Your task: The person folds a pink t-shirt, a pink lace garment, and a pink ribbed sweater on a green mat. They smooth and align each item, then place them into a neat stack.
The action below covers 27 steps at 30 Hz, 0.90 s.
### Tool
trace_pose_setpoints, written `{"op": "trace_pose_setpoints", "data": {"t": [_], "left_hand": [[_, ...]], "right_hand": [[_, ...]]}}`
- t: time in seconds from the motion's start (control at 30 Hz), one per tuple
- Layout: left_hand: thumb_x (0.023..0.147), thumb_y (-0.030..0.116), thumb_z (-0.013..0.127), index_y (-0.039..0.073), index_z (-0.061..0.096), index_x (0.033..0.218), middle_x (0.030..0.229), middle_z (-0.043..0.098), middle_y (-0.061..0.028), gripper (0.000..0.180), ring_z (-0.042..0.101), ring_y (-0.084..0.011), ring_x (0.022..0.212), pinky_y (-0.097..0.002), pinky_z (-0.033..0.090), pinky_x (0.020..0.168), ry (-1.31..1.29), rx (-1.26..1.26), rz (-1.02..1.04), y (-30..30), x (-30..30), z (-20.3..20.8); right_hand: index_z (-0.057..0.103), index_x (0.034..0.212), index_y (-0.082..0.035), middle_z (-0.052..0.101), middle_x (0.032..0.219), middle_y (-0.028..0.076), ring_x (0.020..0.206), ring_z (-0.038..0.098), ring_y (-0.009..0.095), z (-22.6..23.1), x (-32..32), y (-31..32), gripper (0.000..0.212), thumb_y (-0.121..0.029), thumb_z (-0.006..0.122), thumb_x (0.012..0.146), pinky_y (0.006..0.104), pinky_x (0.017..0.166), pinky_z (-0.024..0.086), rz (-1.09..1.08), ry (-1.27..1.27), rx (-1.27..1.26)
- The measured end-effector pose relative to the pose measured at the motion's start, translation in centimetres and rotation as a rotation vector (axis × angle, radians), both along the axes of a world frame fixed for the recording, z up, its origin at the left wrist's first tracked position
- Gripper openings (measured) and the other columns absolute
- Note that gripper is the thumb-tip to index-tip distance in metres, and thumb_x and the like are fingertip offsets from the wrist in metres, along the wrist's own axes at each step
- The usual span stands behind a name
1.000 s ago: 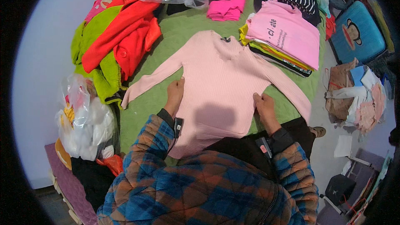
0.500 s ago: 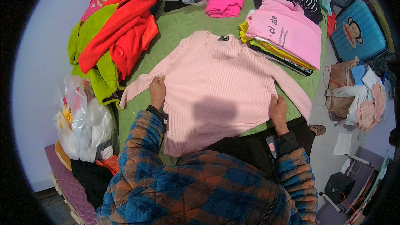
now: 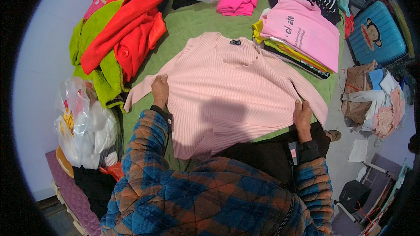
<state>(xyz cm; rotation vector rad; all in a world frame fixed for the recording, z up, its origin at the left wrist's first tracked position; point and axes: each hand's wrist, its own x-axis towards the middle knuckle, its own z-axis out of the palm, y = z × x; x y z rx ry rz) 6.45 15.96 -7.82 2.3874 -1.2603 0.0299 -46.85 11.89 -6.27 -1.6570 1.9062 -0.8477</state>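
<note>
A pale pink ribbed sweater (image 3: 197, 78) lies spread on the green bed cover (image 3: 183, 22), neckline away from me and sleeves out to both sides. My left hand (image 3: 160, 91) is closed on its left side edge, just below the left sleeve. On the opposite side edge my right hand (image 3: 302, 116) grips the knit near the right sleeve. Creases run across the body between the two hands. Part of the lower hem is folded over close to my jacket, and a shadow falls on the middle.
Red and lime-green coats (image 3: 127, 48) are heaped at the left, above a plastic bag of white things (image 3: 87, 122). A stack of folded clothes with a pink shirt on top (image 3: 302, 30) stands at the far right. Beyond the bed are a blue suitcase (image 3: 378, 32) and a bag of clothes (image 3: 372, 98).
My hands have moved farther apart, the left one leftward and slightly up, the right one rightward. The sweater's body is stretched wider and its neckline has opened out.
</note>
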Motion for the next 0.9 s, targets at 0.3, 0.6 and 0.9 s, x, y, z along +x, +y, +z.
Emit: {"op": "trace_pose_setpoints", "data": {"t": [0.3, 0.6, 0.9], "left_hand": [[0.088, 0.034, 0.054, -0.003, 0.06, 0.083, 0.081, 0.061, -0.028, 0.037, 0.059, -0.0451, 0.079, -0.0486, 0.046, 0.071, -0.025, -0.018, -0.024, 0.0, 1.0, -0.2], [0.089, 0.034, 0.052, -0.003, 0.059, 0.083, 0.081, 0.061, -0.0278, 0.038, 0.059, -0.0447, 0.079, -0.0482, 0.046, 0.071, 0.005, -0.02, -0.016, -0.1, 0.9, 0.3], [0.09, 0.033, 0.052, -0.001, 0.059, 0.085, 0.081, 0.061, -0.0271, 0.035, 0.06, -0.0436, 0.079, -0.0482, 0.047, 0.07, 0.077, -0.041, -0.022, 0.2, -1.6, 1.0]], "right_hand": [[0.045, 0.072, 0.005, 0.047, 0.065, 0.026, 0.058, 0.046, 0.038, 0.2, -0.9, -0.1, 0.03, -0.019, 0.055, 0.087, 0.0442, 0.06, 0.04, 0.021, -0.003, -0.012], [0.047, 0.075, 0.006, 0.049, 0.068, 0.028, 0.061, 0.047, 0.038, 0.5, -1.1, -0.1, 0.029, -0.018, 0.055, 0.087, 0.0429, 0.062, 0.041, 0.006, 0.016, 0.041], [0.047, 0.073, 0.006, 0.05, 0.067, 0.029, 0.064, 0.052, 0.043, 0.3, -0.5, -0.4, 0.03, -0.019, 0.056, 0.087, 0.0467, 0.061, 0.041, 0.061, 0.061, -0.025]]}}
